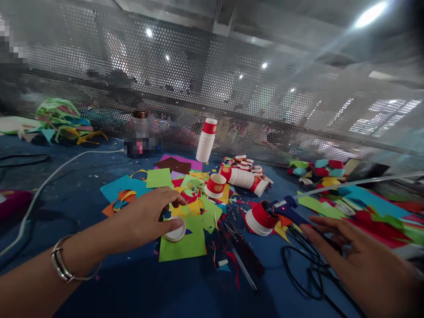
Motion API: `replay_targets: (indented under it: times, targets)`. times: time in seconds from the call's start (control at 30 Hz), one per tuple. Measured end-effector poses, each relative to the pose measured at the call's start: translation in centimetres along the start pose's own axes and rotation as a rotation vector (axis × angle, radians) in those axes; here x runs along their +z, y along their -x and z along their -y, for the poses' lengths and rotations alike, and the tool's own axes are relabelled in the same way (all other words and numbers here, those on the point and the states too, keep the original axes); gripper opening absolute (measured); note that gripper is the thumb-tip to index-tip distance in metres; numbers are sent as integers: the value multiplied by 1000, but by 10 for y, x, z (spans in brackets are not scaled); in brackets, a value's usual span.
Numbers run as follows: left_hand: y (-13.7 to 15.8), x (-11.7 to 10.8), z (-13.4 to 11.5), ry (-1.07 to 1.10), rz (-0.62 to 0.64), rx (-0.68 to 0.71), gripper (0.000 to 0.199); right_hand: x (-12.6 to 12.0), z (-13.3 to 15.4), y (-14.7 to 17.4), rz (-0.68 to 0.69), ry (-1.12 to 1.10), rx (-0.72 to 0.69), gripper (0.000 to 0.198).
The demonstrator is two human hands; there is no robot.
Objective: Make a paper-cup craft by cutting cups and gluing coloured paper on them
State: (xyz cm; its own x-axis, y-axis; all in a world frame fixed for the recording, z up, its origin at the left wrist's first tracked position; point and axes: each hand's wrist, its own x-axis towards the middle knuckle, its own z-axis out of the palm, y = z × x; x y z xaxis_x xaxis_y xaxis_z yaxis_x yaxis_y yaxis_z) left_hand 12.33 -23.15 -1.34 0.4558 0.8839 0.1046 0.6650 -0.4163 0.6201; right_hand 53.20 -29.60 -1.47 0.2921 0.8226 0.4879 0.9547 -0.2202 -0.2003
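Observation:
My left hand (145,216) reaches over a light green paper sheet (185,247), fingers apart and thumb tip on a small white paper disc (174,234) with a raised rim. On the right, the fingers and thumb of my right hand (351,251) are loosely around the handle of a dark blue glue gun (287,211) with a small red light. Its front end rests at the opening of a tilted red-and-white paper cup piece (260,219). A clear glue stick (351,181) runs out of its back. Scissors (245,249) lie between my hands.
A short red paper cup (216,185) stands on coloured paper. Behind it are an upright cup stack (205,143) and a fallen one (243,178). Black cable (288,260) loops beside my right hand; a white cable (49,179) crosses at left. Perforated metal panels (185,75) border the back.

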Motion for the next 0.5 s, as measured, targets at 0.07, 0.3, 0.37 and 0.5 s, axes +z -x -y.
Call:
replay_targets:
  times: [0.07,0.3,0.37,0.5]
  targets:
    - [0,2,5,-17,41,-12,43,-4,8,1,69,25,12,56]
    - [2,10,24,-77,120,40,58,-11,28,-1,84,-31,90,59]
    - [2,13,30,-95,122,52,58,-13,31,-2,96,-24,98,58]
    - [3,14,31,-96,132,73,50,-12,37,1,79,-11,86,55]
